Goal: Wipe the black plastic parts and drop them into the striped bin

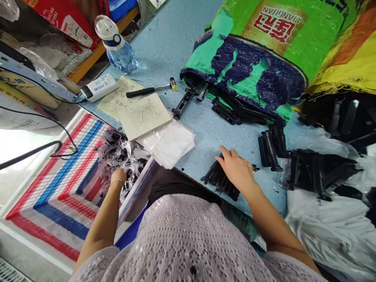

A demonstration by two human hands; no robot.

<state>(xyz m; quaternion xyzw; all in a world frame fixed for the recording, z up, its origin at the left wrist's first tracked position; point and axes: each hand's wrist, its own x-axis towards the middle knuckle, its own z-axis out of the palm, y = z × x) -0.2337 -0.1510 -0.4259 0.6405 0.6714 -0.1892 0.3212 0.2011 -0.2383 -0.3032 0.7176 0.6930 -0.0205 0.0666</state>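
Observation:
My left hand [118,175] reaches down into a heap of small plastic-wrapped pieces [129,156] in a striped bin [55,188]; its fingers are hidden among them. On the blue table my right hand [236,168] lies over a bunch of thin black strips [219,176], its index finger stretched out and touching their upper end. Farther right, a pair of black plastic parts [272,149] stands close to that hand. Between my hands lies a stack of clear plastic bags [172,143], partly under a cardboard pad [143,115].
A small hammer [151,90] rests beside the pad, near a white power bank [100,88] with a cable. A water bottle [119,47] stands at the back left. A green sack [264,58] spills black parts [226,109]. More bagged parts [317,172] lie at right.

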